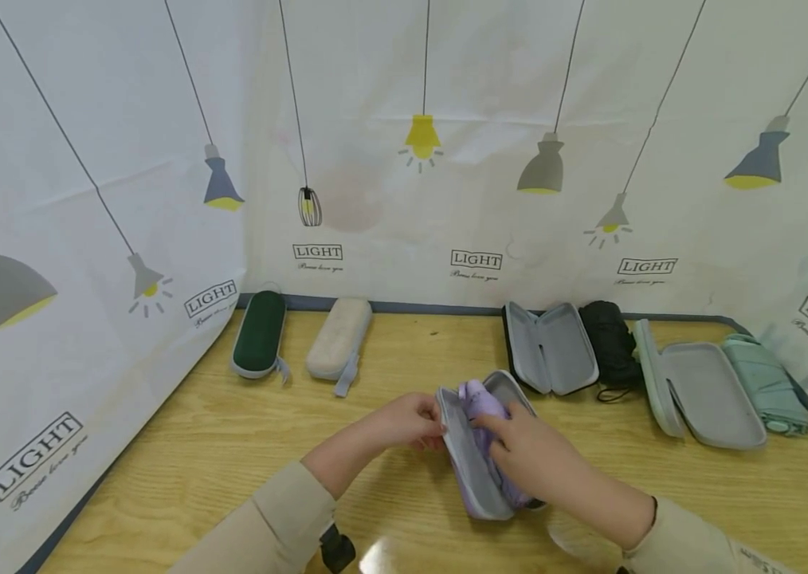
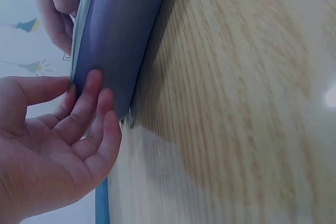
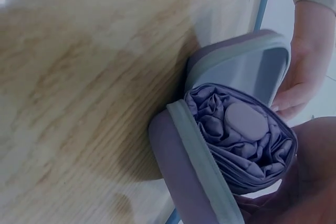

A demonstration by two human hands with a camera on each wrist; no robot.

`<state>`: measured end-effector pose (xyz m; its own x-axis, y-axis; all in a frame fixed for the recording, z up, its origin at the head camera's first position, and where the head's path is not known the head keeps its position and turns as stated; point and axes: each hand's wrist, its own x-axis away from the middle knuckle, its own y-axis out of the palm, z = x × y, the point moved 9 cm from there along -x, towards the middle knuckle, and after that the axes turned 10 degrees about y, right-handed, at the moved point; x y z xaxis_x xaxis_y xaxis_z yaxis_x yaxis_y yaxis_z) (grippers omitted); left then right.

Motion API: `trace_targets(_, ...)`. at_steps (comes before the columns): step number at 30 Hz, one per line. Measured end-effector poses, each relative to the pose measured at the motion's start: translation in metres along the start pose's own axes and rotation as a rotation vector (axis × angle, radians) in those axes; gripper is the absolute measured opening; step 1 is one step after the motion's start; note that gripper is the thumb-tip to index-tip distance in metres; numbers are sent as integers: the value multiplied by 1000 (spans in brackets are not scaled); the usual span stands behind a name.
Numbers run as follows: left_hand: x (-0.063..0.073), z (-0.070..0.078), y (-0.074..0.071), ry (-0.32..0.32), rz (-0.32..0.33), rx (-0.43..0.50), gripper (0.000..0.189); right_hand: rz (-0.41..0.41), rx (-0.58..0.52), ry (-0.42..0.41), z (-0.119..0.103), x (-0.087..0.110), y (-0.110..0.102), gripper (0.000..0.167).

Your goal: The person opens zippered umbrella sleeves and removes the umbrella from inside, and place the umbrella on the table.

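A purple zip case [image 1: 488, 504] with a grey lining stands unfolded on the wooden table, in front of the person. Between its two halves is a folded purple umbrella [image 1: 477, 399], whose bunched cloth and rounded handle end [image 3: 247, 121] face the right wrist camera. The left hand [image 1: 413, 421] pinches the rim of the case's left half between thumb and fingers; in the left wrist view its fingertips lie against the purple outer shell [image 2: 118, 40]. From above, the right hand [image 1: 536, 448] grips the umbrella. Part of that hand is hidden behind the umbrella in the right wrist view.
At the back left lie a closed green case [image 1: 260, 331] and a closed beige case [image 1: 339, 339]. To the right are an open black case [image 1: 567, 351], a black folded umbrella [image 1: 608, 343], an open mint case [image 1: 715, 399] and a mint folded umbrella [image 1: 766, 383]. A printed curtain [image 1: 375, 159] borders the table.
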<state>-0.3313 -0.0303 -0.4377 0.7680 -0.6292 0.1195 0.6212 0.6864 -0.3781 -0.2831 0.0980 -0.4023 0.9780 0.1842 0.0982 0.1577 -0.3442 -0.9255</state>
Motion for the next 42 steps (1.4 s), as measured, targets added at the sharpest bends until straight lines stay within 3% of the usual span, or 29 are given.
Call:
trace_targets(9, 3, 4, 0, 13, 1, -1, 11, 52, 13, -18, -1, -10, -4, 31)
trace_targets(17, 5, -3, -10, -10, 63, 16, 10, 62, -72, -24, 1, -6, -11, 28)
trace_targets(27, 12, -6, -23, -31, 82, 11, 12, 246, -273, -84, 15, 13, -43, 24)
trace_targets(35, 18, -7, -38, -29, 127, -10, 11, 364, -327, -94, 30, 20, -62, 23)
trace_targets(38, 20, -8, -45, -27, 142, -34, 11, 358, -330, -74, 35, 19, -62, 23)
trace_targets(42, 24, -8, -56, -1, 137, -92, 12, 263, -311, -22, 42, 11, -49, 23)
